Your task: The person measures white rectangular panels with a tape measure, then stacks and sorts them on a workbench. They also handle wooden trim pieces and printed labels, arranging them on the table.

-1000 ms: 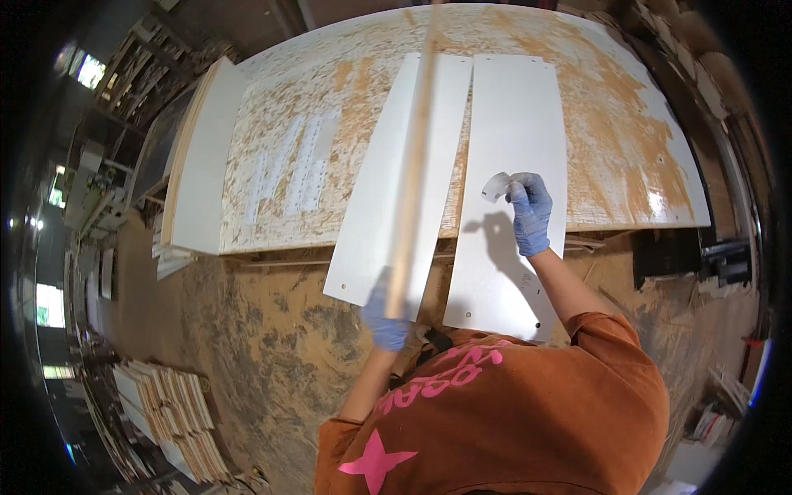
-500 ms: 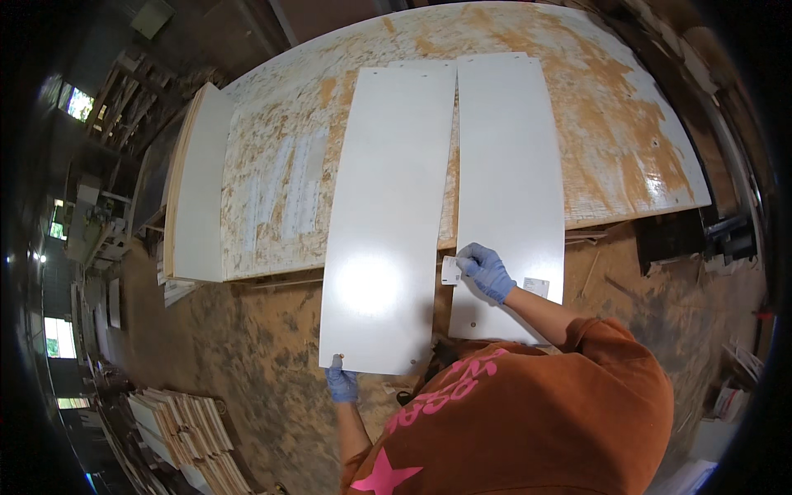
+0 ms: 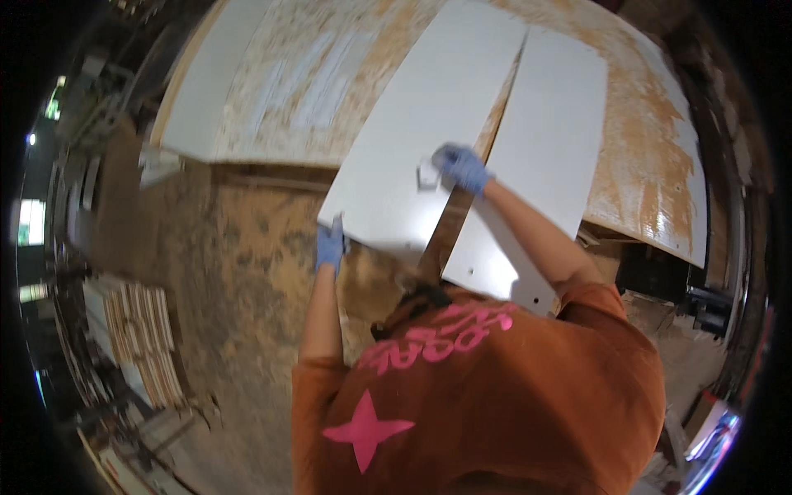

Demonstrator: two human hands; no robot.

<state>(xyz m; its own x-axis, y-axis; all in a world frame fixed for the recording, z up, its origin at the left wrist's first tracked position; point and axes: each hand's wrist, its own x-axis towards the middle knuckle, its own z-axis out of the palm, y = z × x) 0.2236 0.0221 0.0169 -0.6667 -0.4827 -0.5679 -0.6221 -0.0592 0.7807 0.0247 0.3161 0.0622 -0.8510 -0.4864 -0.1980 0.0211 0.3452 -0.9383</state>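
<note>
Two long white panels lie side by side with a narrow wedge of gap between them: the left panel (image 3: 412,132) and the right panel (image 3: 549,140). At the near left corner of the left panel is my left hand (image 3: 330,246) in a blue glove, closed on its edge with a digit on top; its other fingers are partly hidden. My right hand (image 3: 463,167), also blue-gloved, pinches a small white label (image 3: 427,175) over the left panel, near the gap. The label is blurred, and I cannot tell whether it touches the surface. Small holes show near the right panel's near end.
The panels rest on a big worktable (image 3: 643,157) with worn white and tan patches, their near ends overhanging its edge. An upright white board (image 3: 206,82) borders its left side. Stacked panels (image 3: 132,330) sit on the dusty floor (image 3: 239,330) at lower left.
My view has shifted and turned, so the panels now slant. My right hand has carried the label from the gap leftward over the left panel. My left hand stays at the panel's corner.
</note>
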